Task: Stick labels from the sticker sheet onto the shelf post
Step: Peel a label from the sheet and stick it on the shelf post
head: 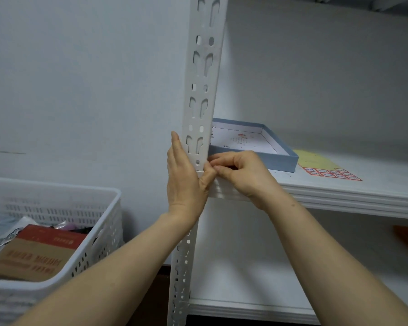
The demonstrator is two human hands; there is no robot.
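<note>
A: Where are the hands?

B: Both at the middle of the frame, on the shelf post [199, 109], the white slotted upright. The left hand [186, 182] lies flat along the post's left edge, fingers straight up, thumb pressed across its front. The right hand [242, 174] is curled, fingertips pinched together right against that thumb, at the level where the shelf [339, 194] meets the post.

A: Holding a label?

B: Can't tell (whatever sits between the fingertips is hidden).

A: And the sticker sheet?

B: The sticker sheet [327, 167] lies flat on the shelf at right of center, yellow with red-bordered labels along its near edge, just beside a shallow blue box [269, 158]. A white basket [57, 208] holding cartons sits lower left.
</note>
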